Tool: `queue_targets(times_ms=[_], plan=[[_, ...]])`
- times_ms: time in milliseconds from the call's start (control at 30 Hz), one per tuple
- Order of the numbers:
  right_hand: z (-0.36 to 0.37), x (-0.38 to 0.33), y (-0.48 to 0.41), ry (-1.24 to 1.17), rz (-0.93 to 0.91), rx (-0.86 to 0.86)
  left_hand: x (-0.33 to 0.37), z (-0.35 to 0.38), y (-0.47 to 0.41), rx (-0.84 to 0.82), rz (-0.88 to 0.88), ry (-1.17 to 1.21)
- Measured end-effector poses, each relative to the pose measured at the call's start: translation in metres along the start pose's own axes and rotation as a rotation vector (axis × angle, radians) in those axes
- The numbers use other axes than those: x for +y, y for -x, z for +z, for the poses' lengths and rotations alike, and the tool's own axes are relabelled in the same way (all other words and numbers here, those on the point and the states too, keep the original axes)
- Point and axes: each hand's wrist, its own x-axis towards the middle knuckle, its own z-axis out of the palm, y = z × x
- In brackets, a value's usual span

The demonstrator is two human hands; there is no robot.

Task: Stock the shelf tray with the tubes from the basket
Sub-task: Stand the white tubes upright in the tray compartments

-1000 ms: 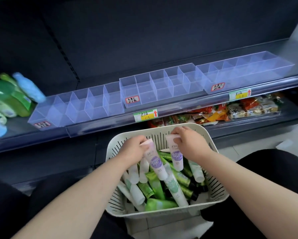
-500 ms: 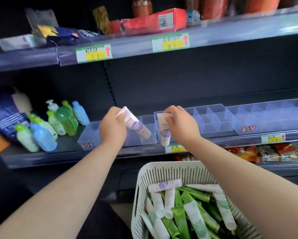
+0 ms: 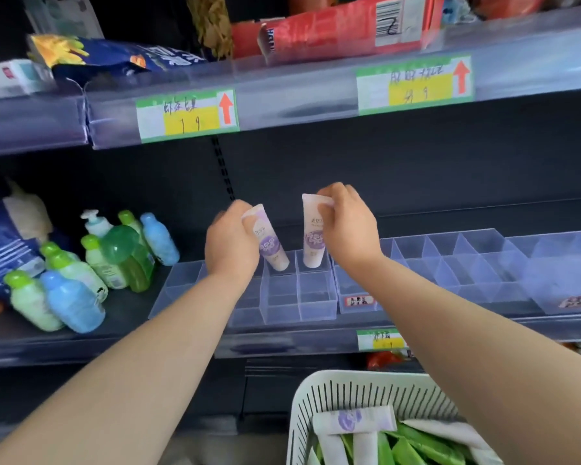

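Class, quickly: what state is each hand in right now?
Left hand: closed on a tilted white purple-labelled tube.
Right hand: closed on an upright white purple-labelled tube.

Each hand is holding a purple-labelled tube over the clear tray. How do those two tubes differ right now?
The left hand holds its tube tilted, cap end slanting down to the right; the right hand holds its tube nearly upright. The left tube's cap end is at a back compartment of the clear tray, while the right tube's is at the neighbouring compartment to the right. Both are pale tubes with purple labels, cap end down, pinched near the crimped top.
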Motion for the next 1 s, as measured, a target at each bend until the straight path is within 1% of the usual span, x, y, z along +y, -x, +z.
queue_targets(times_ms=[100, 167, 433, 533, 633, 700, 900, 1000], plan=[[0.017, 0.013, -0.009, 0.090, 0.027, -0.118, -0.003, 0.011, -0.007, -0.071, -0.006, -0.105], [0.025, 0.022, -0.012, 0.112, 0.054, -0.164, -0.004, 0.018, -0.011, -0.109, -0.008, -0.162], [0.044, 0.033, -0.020, 0.151, 0.049, -0.207, -0.011, 0.036, -0.031, -0.234, 0.027, -0.276], [0.045, 0.034, -0.022, 0.184, 0.026, -0.213, -0.012, 0.039, -0.032, -0.231, 0.039, -0.287], [0.044, 0.035, -0.020, 0.252, -0.025, -0.246, -0.012, 0.038, -0.031, -0.219, 0.046, -0.233], [0.044, 0.036, -0.019, 0.283, -0.028, -0.251, -0.010, 0.035, -0.029, -0.218, 0.045, -0.217], [0.036, 0.033, -0.008, 0.347, -0.083, -0.162, -0.001, 0.022, -0.017, -0.200, 0.037, -0.227], [0.026, 0.030, 0.007, 0.386, -0.129, -0.145, 0.005, 0.014, -0.006, -0.174, 0.061, -0.243]])
